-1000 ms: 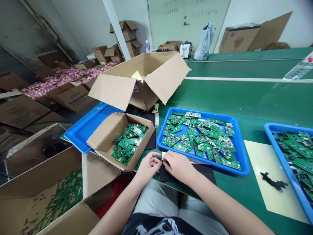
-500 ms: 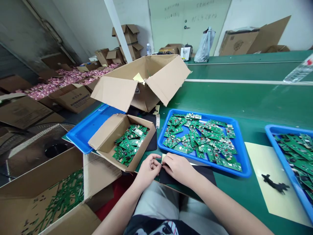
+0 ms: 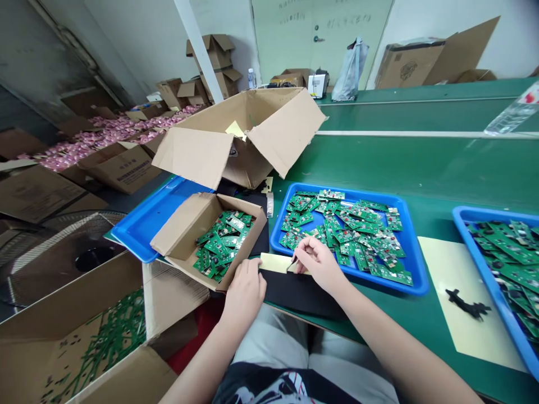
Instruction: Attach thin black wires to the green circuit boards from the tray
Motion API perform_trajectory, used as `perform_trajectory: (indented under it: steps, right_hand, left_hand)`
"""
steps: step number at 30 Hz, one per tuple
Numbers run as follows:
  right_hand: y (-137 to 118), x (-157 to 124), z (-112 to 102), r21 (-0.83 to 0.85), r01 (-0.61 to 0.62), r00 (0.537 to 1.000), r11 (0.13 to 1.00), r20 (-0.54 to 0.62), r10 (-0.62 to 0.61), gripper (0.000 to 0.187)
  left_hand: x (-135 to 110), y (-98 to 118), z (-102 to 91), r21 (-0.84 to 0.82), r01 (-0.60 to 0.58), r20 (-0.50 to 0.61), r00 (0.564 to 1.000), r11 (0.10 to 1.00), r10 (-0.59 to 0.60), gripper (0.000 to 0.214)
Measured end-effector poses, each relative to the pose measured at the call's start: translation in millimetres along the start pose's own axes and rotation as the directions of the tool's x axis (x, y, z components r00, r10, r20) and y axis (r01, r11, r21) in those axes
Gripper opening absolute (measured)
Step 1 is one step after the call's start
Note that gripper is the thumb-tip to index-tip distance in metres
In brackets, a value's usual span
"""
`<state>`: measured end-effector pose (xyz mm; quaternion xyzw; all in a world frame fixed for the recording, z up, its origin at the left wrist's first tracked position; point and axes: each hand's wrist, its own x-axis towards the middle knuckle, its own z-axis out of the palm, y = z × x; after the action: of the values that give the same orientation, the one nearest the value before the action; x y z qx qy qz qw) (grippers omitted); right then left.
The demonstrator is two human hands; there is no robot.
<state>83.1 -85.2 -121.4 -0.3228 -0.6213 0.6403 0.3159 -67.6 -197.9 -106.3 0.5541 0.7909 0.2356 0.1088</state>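
Note:
A black sheet [image 3: 303,294] with a pale yellow backing strip [image 3: 273,262] lies at the table's near edge. My left hand [image 3: 245,292] presses down on the sheet's left end, fingers curled over it. My right hand [image 3: 318,262] pinches a small black strip peeled up from the yellow backing, just in front of the blue tray [image 3: 415,283] full of green circuit boards [image 3: 349,235]. A small open cardboard box [image 3: 185,235] holding more green boards sits to the left of my hands.
A large open carton [image 3: 252,137] stands behind the small box, over another blue tray [image 3: 145,221]. A third blue tray [image 3: 484,252] with boards is at the right, beside a yellow sheet [image 3: 467,303] with a black scrap. Cartons and a fan crowd the floor at left.
My right hand has lifted away from the left, pulling a black strip up and exposing more yellow backing. My left hand has flattened onto the sheet's end.

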Motion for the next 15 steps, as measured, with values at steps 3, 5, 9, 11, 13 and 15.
perform_trajectory:
  steps: [3,5,9,11,13,15]
  right_hand:
    - [2,0,3,0.020,-0.039,0.999,0.999,0.001,0.039,0.021]
    - [2,0,4,0.024,-0.046,0.999,0.999,0.006,0.046,0.020]
    - [2,-1,9,0.034,-0.042,0.998,0.999,0.038,0.041,0.018]
    - [1,-2,11,0.043,-0.035,0.998,0.998,0.058,0.032,0.018]
    - [-1,-2,12,0.057,-0.019,0.998,0.998,0.058,0.016,0.018]
    - [-5,-3,9,0.079,0.006,1.000,0.997,0.028,-0.009,0.017]
  left_hand:
    - [-5,6,3.6,0.059,-0.128,-0.025,0.991,0.990,0.129,0.030]
    - [-9,7,12.8,0.075,-0.272,0.015,0.962,0.959,0.272,0.038]
    - [-15,1,36.8,0.072,-0.360,0.126,0.928,0.930,0.350,0.051]
    - [-15,-2,44.4,0.086,-0.342,0.144,0.934,0.936,0.328,0.052]
    - [-14,-4,47.9,0.105,-0.340,0.145,0.935,0.935,0.323,0.051]
    - [-12,-4,49.1,0.134,-0.352,0.137,0.932,0.926,0.334,0.050]
